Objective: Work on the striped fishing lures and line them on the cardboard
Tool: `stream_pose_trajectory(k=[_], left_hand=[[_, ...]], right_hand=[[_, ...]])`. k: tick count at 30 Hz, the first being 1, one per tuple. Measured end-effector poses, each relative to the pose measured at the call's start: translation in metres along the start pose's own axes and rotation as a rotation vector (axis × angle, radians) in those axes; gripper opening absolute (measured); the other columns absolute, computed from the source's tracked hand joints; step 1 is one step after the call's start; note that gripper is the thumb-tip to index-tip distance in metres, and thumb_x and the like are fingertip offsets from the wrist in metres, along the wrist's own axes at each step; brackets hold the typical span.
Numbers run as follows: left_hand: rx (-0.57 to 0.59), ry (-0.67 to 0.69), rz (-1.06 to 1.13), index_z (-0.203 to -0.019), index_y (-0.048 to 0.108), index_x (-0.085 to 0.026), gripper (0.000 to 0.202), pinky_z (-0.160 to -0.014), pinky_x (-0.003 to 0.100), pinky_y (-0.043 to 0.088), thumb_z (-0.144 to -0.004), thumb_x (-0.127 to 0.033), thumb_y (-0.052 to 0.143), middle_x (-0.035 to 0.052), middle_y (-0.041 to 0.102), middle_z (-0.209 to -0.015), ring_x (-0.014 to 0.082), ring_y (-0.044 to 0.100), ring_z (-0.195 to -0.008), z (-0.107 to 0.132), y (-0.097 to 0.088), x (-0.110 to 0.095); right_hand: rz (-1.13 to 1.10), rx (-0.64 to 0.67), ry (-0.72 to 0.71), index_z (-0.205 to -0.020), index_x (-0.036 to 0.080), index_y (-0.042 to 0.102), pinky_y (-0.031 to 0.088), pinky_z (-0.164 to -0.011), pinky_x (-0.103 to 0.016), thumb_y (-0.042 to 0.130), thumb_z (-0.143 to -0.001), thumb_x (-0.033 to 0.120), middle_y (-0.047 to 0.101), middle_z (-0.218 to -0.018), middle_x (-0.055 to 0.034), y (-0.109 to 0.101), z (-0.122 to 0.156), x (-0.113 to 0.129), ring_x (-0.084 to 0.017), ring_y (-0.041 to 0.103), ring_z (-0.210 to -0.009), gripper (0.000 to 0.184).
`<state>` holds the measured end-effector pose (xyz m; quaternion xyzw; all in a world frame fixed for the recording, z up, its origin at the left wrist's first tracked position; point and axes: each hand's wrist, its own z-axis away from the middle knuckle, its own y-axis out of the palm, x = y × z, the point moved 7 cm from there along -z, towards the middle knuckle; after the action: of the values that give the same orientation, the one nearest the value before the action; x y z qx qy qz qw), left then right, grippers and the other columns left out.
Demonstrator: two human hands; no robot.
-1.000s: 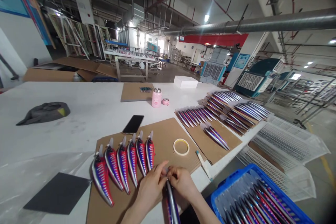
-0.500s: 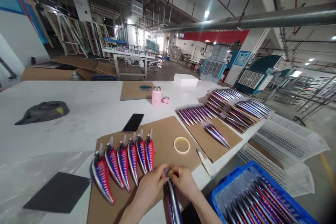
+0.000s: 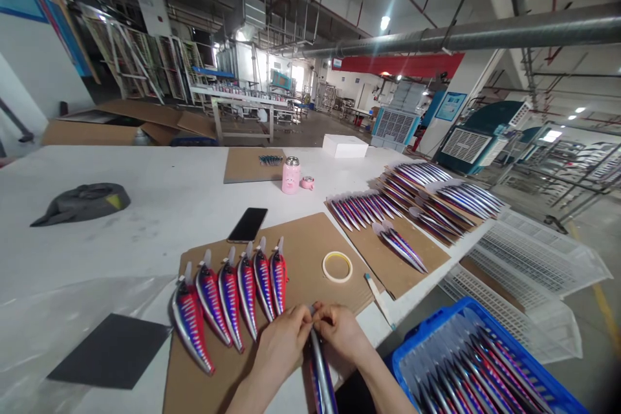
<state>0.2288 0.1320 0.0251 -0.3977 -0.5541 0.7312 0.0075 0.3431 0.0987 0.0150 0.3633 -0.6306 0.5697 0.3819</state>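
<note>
A silver and purple fishing lure (image 3: pixel 320 372) points down toward the front edge of the table, its upper end between my two hands. My left hand (image 3: pixel 286 339) is closed, thumb and fingers pinching at that end. Close against it, my right hand (image 3: pixel 339 331) pinches the same end from the other side. The fingers hide most of the lure's tip. Left of my hands, several red, purple and silver lures (image 3: pixel 231 304) with clear lips lie in a row on a cardboard sheet (image 3: pixel 305 239).
A tape roll (image 3: pixel 337 267) and a blue-and-white strip (image 3: pixel 380 301) lie beyond my hands. A phone (image 3: pixel 248 225), pink bottle (image 3: pixel 291 176) and dark square sheet (image 3: pixel 110 350) rest on the table. More lures (image 3: pixel 400 246) cover cardboard at right. A blue crate (image 3: pixel 398 362) holds lures.
Both hands stay at the lure's upper end. My fingers have shifted slightly and now cover more of its tip. The whole view has moved a little.
</note>
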Motion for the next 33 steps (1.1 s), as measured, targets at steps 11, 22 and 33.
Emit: stream_pose_trajectory(k=[11, 22, 33], left_hand=[[-0.068, 0.026, 0.060, -0.089, 0.053, -0.023, 0.014, -0.073, 0.024, 0.041, -0.086, -0.015, 0.042, 0.0013, 0.054, -0.100, 0.0138, 0.060, -0.083, -0.0039, 0.0033, 0.0081], [-0.018, 0.040, 0.075, -0.080, 0.059, -0.023, 0.016, -0.072, 0.021, 0.041, -0.086, -0.019, 0.046, -0.0021, 0.059, -0.090, 0.0114, 0.061, -0.080, -0.0045, 0.0067, 0.0086], [-0.048, 0.032, 0.004, -0.077, 0.056, -0.022, 0.017, -0.066, 0.023, 0.038, -0.088, -0.021, 0.043, -0.0022, 0.058, -0.087, 0.0125, 0.060, -0.077, -0.0026, 0.0046, 0.0022]], right_hand=[[0.010, -0.074, -0.004, -0.064, 0.021, 0.062, 0.043, -0.070, -0.021, 0.049, -0.070, 0.009, 0.065, -0.077, 0.0005, -0.0017, 0.0036, -0.0024, -0.015, 0.062, -0.074, 0.020], [0.022, -0.118, 0.028, -0.062, 0.020, 0.062, 0.044, -0.071, -0.023, 0.050, -0.069, 0.007, 0.065, -0.078, -0.0008, -0.0050, 0.0055, -0.0034, -0.015, 0.062, -0.076, 0.019], [-0.018, -0.031, -0.003, -0.062, 0.019, 0.060, 0.045, -0.077, -0.025, 0.057, -0.070, 0.011, 0.065, -0.080, -0.0021, -0.0089, -0.0021, -0.0081, -0.019, 0.061, -0.093, 0.012]])
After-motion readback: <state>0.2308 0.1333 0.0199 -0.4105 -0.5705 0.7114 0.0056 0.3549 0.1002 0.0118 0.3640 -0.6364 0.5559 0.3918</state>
